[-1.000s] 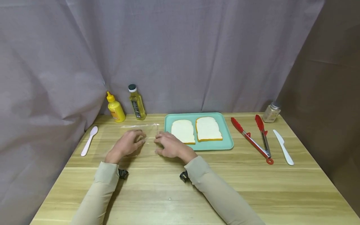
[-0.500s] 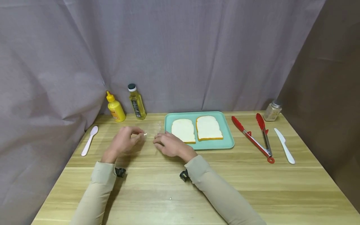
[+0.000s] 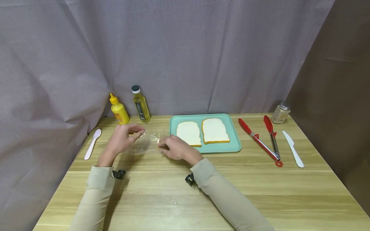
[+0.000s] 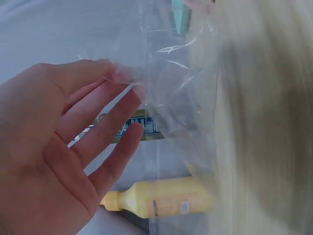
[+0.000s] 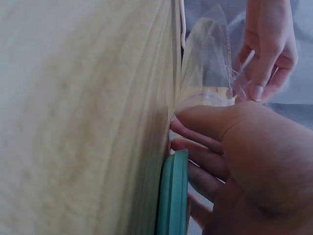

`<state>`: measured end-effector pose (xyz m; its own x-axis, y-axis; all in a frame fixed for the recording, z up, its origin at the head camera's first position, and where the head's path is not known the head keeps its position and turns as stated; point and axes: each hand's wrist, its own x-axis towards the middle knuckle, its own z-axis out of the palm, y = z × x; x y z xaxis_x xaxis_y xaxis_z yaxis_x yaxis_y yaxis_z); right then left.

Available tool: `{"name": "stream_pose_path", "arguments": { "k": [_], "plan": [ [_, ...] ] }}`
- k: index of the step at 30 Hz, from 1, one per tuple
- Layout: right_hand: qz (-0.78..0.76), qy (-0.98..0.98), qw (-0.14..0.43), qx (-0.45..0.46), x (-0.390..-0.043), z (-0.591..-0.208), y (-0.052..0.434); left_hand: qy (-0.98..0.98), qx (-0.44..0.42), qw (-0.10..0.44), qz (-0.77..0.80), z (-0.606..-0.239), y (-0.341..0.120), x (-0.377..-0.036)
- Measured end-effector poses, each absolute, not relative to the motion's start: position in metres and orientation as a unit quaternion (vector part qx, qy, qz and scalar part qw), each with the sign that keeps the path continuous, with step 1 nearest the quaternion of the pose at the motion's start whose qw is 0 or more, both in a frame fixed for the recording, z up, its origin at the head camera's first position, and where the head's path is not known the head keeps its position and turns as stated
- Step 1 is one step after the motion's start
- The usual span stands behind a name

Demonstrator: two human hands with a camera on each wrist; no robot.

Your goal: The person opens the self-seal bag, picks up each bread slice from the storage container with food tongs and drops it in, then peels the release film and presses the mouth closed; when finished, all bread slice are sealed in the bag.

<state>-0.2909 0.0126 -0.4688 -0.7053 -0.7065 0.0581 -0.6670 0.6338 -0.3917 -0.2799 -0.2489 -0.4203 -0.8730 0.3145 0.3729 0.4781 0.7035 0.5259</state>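
A clear, thin plastic bag (image 3: 143, 147) hangs between the two hands, left of the tray. My left hand (image 3: 120, 138) pinches its upper edge between thumb and fingertips, raised over the table; the left wrist view shows the creased film (image 4: 178, 73) stretching away from those fingertips. Lower down, my right hand (image 3: 177, 148) pinches the bag's right side by the tray's left edge. In the right wrist view, thumb and fingers (image 5: 198, 139) close around the film just above the tabletop.
A teal tray (image 3: 235, 146) holds two bread slices (image 3: 188, 133). Behind stand a yellow squeeze bottle (image 3: 119, 112) and an oil bottle (image 3: 141, 107). A pink spoon (image 3: 92, 146) lies left; red tongs (image 3: 261, 144), a white knife (image 3: 293, 149) and a shaker jar (image 3: 280, 114) are right.
The left hand has moved left and up, lifting the bag's edge off the table, where it lay flat. The right hand has stayed nearly in place.
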Motion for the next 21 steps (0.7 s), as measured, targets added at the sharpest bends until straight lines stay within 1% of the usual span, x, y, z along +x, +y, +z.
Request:
{"name": "stream_pose_path", "arguments": {
  "k": [6, 13, 21],
  "plan": [
    [-0.19, 0.907, 0.061, -0.37, -0.2919, -0.4691, 0.0134, -0.929, -0.217, 0.106, -0.28, -0.4233, -0.2471, -0.2805],
    [-0.194, 0.905, 0.065, -0.373, -0.2933, -0.4697, 0.0139, -0.935, -0.208, 0.121, -0.26, -0.4257, -0.2462, -0.2813],
    [-0.199, 0.906, 0.078, -0.366, -0.2934, -0.4687, 0.0146, -0.938, -0.205, 0.1, -0.262, -0.4279, -0.2454, -0.282]
  ]
}}
